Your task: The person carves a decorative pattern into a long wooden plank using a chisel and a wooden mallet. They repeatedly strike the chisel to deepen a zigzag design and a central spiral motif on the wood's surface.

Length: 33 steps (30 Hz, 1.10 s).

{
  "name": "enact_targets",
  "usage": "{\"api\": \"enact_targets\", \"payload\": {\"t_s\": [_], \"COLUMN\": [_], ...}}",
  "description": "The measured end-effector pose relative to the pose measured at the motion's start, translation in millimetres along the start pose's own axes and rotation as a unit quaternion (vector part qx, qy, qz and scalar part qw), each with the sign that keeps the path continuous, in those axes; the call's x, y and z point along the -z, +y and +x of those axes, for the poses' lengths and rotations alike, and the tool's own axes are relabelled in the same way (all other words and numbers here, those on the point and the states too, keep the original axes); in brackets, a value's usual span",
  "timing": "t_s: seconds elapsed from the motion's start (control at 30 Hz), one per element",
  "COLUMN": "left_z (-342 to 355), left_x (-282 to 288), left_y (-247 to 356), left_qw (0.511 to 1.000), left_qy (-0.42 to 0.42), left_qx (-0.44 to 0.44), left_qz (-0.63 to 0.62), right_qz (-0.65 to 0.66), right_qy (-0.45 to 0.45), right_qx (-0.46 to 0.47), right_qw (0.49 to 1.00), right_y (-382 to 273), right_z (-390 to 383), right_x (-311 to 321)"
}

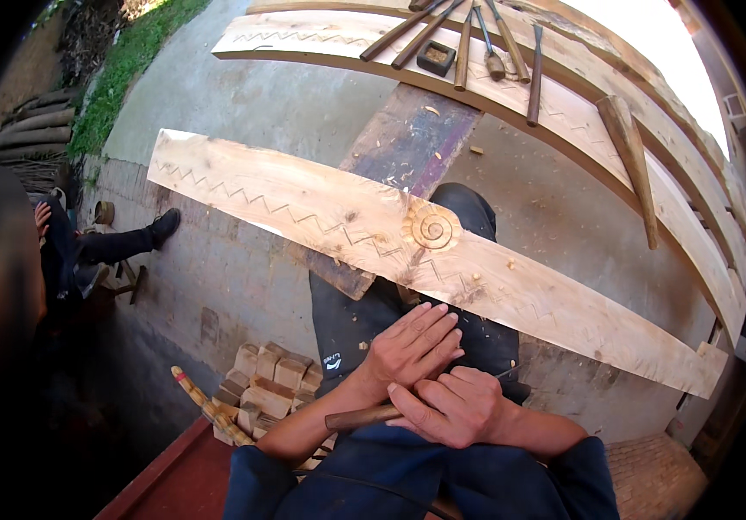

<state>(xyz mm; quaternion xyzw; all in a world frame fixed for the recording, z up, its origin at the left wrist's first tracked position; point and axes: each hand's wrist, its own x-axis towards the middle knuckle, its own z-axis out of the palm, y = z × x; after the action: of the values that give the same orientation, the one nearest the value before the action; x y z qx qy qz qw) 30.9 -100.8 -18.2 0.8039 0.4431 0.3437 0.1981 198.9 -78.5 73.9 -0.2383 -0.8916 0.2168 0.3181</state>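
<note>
My right hand [452,404] is closed around a chisel. Its wooden handle [359,418] sticks out to the left, and a thin metal blade shows past the other side of the fist. My left hand [414,347] holds nothing; its fingers are stretched out side by side, just above the right hand. Beyond both hands a long pale wooden board [290,195] lies slantwise over my knees and a bench plank. A round spiral rosette [432,226] is carved in it, and a zigzag line runs along it. Small wood chips lie on the board and my trousers.
Another long beam [303,36] at the back bears several chisels, a small dark square box [436,58] and a tapered wooden mallet [629,165]. Cut wooden blocks [273,390] are piled at lower left. A seated person's leg [121,244] reaches in from the left.
</note>
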Motion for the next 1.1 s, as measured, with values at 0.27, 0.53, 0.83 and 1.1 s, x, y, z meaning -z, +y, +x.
{"api": "enact_targets", "payload": {"t_s": [0.27,0.53,0.83,1.1], "left_z": [38.7,84.1,37.9,-40.6], "left_x": [-23.3,-58.8,-50.8,-20.8], "left_y": [3.9,7.9,15.1,-18.5], "left_qw": [0.996,0.99,0.985,0.992], "left_qy": [-0.028,-0.113,-0.011,-0.028], "left_qx": [0.006,0.039,-0.127,0.106], "left_qz": [0.08,0.078,-0.116,-0.059], "right_qz": [-0.021,-0.072,-0.154,0.176], "right_qy": [0.0,0.009,0.151,0.335], "right_qx": [0.015,-0.012,-0.06,-0.136], "right_qw": [1.0,0.997,0.975,0.916], "right_y": [4.3,13.6,86.3,191.6], "right_z": [1.4,1.1,25.9,142.0], "right_x": [7.4,29.5,66.1,109.2]}}
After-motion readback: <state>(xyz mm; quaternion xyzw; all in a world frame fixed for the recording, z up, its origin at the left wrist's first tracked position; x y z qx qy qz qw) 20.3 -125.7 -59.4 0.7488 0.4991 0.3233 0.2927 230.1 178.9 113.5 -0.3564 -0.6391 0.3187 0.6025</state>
